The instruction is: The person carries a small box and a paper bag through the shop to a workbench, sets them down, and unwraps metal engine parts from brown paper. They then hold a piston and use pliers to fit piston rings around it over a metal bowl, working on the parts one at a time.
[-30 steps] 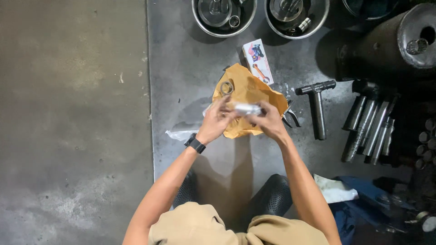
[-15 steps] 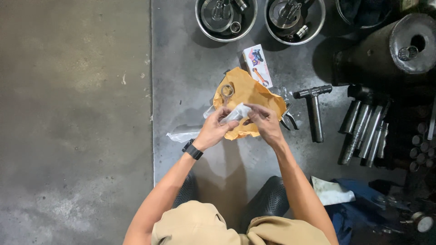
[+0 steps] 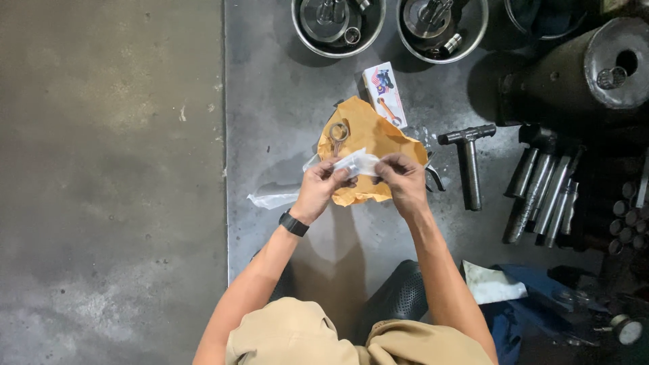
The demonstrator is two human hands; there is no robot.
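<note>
Just above the centre of the frame, a small clear plastic packet (image 3: 358, 162), pinched at both ends: left hand (image 3: 323, 189) closed on its left end, right hand (image 3: 402, 181) closed on its right end, thumbs and forefingers tight on the film, remaining fingers curled. Long axis of the packet running left to right across the frame, slightly tilted up toward the right, spanning the gap between the two sets of fingertips, so neither hand nearer than the other. Contents of the packet too small and glossy to tell. Directly beneath and behind it, a crumpled sheet of brown paper (image 3: 378, 135), matte and creased, spread on a grey metal plate (image 3: 284, 101) with a dull, scuffed surface. On the paper's upper left, a small metal connecting rod (image 3: 338, 133) with a ring end. Left of the hands, a second strip of clear plastic (image 3: 274, 198), limp and flat on the plate. A black watch (image 3: 293, 224) on the left wrist. Above the paper, a small printed white carton (image 3: 385, 93), lying flat. Along the top edge, two round steel bowls (image 3: 338, 27) holding machined parts. To the right, a dark T-handled tool (image 3: 468, 162), then a row of steel cylinders (image 3: 541, 196), smooth and oily. Far left, bare rough concrete floor (image 3: 108, 182).
</note>
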